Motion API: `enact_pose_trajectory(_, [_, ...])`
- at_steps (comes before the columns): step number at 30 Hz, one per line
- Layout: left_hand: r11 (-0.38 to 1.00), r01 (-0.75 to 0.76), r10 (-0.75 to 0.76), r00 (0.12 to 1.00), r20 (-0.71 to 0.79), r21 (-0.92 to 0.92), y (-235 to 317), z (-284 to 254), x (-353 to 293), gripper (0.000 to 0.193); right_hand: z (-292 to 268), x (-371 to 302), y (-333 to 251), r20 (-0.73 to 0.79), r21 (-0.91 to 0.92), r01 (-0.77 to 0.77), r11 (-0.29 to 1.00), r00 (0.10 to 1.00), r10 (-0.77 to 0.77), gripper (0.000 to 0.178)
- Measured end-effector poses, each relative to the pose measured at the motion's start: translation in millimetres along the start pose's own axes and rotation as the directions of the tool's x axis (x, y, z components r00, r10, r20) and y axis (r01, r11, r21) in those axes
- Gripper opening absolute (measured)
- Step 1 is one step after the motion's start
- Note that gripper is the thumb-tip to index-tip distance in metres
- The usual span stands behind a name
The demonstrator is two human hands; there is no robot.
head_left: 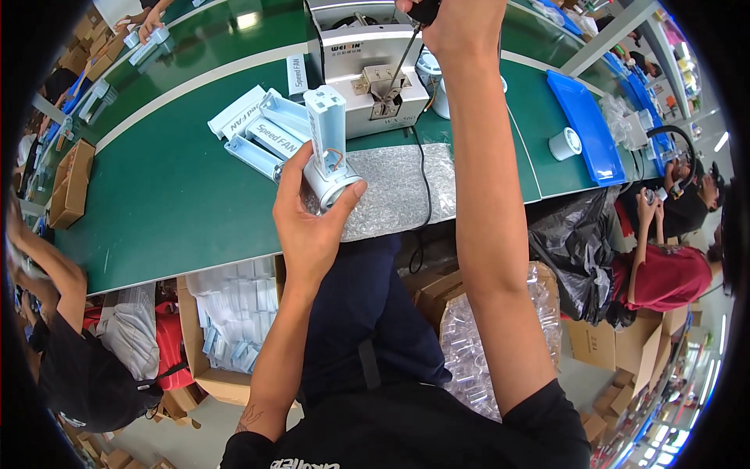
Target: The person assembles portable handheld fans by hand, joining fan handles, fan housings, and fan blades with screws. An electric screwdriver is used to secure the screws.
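My left hand [306, 227] is closed around the round base of a light blue plastic fan housing [328, 129], which stands upright above the table edge. An orange wire shows inside its open side. High up, my right hand [461, 31] grips the black handle of a screwdriver [408, 55], partly cut off by the picture's top edge. The screwdriver's long thin shaft slants down to the front slot of a silver-grey screw feeder machine [351, 98]. Several more light blue housing parts [269, 129] lie in a loose pile left of my left hand.
Bubble wrap [398, 187] covers the green table [164, 203] before me, with a black cable across it. A blue tray [586, 129] and a white round part [565, 144] are at right. Boxes of parts [234, 313] stand below. Co-workers sit on both sides.
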State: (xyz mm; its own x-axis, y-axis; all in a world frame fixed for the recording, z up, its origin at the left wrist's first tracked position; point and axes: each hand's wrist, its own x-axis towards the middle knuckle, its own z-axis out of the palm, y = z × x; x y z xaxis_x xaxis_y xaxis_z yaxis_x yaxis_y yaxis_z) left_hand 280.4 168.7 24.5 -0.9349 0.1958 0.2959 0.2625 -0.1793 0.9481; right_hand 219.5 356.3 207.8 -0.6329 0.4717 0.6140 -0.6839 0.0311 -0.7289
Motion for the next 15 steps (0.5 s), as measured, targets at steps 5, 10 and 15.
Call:
enact_pose_trajectory(5, [0.990, -0.007, -0.008, 0.994, 0.109, 0.139, -4, -4, 2, 0.067, -13, -20, -15, 0.035, 0.085, -0.050, 0.995, 0.998, 0.047, 0.075])
enact_pose_trajectory(10, [0.985, -0.080, 0.067, 0.994, 0.089, 0.150, -6, -2, 3, 0.063, 7, -59, -47, 0.108, 0.052, 0.043, 0.998, 0.993, -0.048, 0.086])
enact_pose_trajectory(15, [0.986, -0.053, 0.043, 0.997, 0.067, 0.156, -4, -1, 2, 0.061, 26, -70, -38, 0.074, -0.038, 0.017, 0.999, 0.997, -0.014, 0.094])
